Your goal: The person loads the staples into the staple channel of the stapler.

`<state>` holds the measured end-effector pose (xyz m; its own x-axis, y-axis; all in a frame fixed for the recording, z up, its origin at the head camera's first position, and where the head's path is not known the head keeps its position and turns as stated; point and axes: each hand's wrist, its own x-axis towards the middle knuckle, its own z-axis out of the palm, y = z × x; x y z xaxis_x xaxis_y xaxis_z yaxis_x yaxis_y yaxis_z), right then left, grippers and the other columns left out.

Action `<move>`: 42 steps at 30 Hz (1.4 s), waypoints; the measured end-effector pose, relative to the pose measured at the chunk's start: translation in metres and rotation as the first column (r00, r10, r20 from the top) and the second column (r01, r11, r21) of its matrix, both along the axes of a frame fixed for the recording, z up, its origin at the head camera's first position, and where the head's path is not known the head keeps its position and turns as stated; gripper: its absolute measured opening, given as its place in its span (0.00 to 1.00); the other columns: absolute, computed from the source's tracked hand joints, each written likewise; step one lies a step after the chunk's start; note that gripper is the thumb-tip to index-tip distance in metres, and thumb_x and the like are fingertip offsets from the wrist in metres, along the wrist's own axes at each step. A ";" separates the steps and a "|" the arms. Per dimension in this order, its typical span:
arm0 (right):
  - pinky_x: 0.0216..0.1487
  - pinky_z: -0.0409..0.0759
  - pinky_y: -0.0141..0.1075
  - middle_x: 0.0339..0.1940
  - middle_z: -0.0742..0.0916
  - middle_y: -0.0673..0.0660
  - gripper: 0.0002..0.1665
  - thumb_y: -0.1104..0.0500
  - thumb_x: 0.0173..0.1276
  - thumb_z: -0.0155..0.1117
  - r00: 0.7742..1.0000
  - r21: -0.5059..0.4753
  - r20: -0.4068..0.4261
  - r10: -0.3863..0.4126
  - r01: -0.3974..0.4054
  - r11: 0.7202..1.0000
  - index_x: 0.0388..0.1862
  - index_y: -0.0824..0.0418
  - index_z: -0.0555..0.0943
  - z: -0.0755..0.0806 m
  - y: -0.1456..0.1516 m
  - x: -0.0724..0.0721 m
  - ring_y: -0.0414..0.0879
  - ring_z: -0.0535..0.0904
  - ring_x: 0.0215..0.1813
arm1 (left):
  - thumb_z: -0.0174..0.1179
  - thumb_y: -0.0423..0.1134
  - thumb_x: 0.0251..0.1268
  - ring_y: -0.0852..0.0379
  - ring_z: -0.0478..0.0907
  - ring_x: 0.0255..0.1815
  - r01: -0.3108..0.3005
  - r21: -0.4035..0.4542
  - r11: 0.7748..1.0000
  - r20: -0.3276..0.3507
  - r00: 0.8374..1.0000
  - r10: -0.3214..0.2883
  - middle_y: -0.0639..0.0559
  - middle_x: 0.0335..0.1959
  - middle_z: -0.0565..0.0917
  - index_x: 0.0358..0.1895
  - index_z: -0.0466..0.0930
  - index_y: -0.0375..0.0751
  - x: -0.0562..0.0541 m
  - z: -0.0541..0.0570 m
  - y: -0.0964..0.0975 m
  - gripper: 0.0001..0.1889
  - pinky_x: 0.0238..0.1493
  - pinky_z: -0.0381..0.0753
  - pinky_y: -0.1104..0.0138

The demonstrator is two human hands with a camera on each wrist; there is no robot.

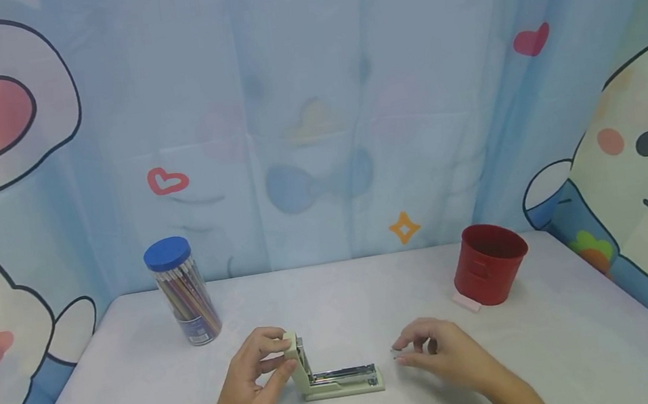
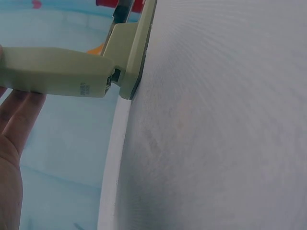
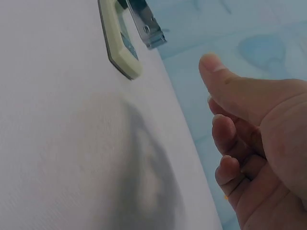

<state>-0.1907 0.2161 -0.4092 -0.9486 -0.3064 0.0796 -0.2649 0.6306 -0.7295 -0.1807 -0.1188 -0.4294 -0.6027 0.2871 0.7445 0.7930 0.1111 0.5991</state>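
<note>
A pale green stapler (image 1: 344, 391) stands on the white table, its top arm (image 2: 57, 72) swung upright and its metal staple channel (image 1: 347, 374) exposed. My left hand (image 1: 253, 380) grips the raised arm near its upper end, thumb in front and fingers behind. To the right of the stapler's front end, my right hand (image 1: 442, 352) hovers over the table with bent fingers. Between its thumb and fingertip shows a small silvery piece (image 1: 394, 353), too small to make out fully. In the right wrist view, the thumb (image 3: 230, 88) hides that piece.
A clear jar of pencils (image 1: 188, 302) with a blue lid stands at the back left. At the back right sits a red bucket (image 1: 486, 269), a flat pink piece (image 1: 467, 302) at its foot. A printed blue curtain (image 1: 305, 61) hangs behind the table.
</note>
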 end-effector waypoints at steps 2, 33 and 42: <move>0.37 0.79 0.31 0.34 0.83 0.45 0.11 0.53 0.59 0.79 1.000 -0.003 -0.011 -0.002 0.002 1.000 0.39 0.51 0.88 0.000 -0.003 0.001 0.45 0.76 0.38 | 0.63 0.18 0.61 0.55 0.80 0.52 -0.003 0.001 1.000 0.000 1.000 0.003 0.41 0.52 0.77 0.49 0.75 0.36 0.000 -0.001 0.000 0.16 0.45 0.88 0.59; 0.34 0.78 0.30 0.37 0.83 0.43 0.08 0.53 0.59 0.79 0.993 -0.054 -0.096 0.074 -0.079 0.995 0.36 0.49 0.88 -0.010 -0.037 0.005 0.40 0.75 0.34 | 0.63 0.19 0.62 0.55 0.79 0.53 0.002 0.003 1.000 0.011 1.000 -0.002 0.42 0.53 0.77 0.50 0.76 0.38 -0.001 -0.002 0.002 0.17 0.46 0.87 0.60; 0.33 0.78 0.30 0.36 0.83 0.44 0.08 0.53 0.58 0.80 0.993 -0.059 -0.083 0.088 -0.093 0.994 0.35 0.47 0.88 -0.012 -0.043 0.006 0.40 0.75 0.34 | 0.63 0.19 0.62 0.55 0.79 0.53 -0.003 0.007 1.000 0.015 1.000 0.003 0.42 0.53 0.77 0.50 0.76 0.38 0.000 -0.002 0.002 0.16 0.46 0.87 0.59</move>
